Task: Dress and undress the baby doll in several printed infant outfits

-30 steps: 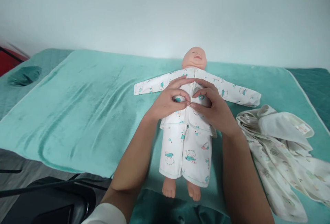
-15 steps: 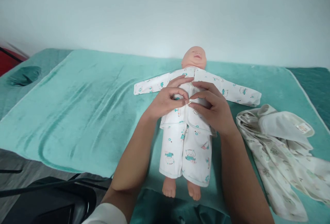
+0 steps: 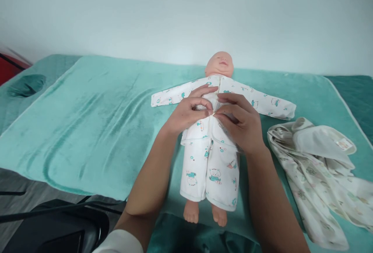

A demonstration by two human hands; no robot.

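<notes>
A baby doll [image 3: 219, 64] lies on its back, arms spread, head toward the wall. It wears a white printed jacket [image 3: 197, 131] and matching trousers [image 3: 193, 171]; its bare feet stick out below. Over the jacket's front opening, my left hand [image 3: 192, 109] pinches one edge between thumb and forefinger. My right hand [image 3: 243, 123] pinches the facing edge, its fingertips meeting those of the left. A small yellowish fastener, perhaps a button, shows between the fingertips; they hide most of it.
Crumpled baby clothes [image 3: 314, 167] in a pale print lie right of the doll. A green velvety cover [image 3: 87, 128] spreads over the bed, which has a hole [image 3: 27, 86] at its left end. A black chair [image 3: 55, 225] stands at lower left. The wall [image 3: 175, 16] rises behind.
My right hand's fingertips have shifted slightly closer to the left ones, covering more of the fastener. My left hand and the doll stay nearly where they were.
</notes>
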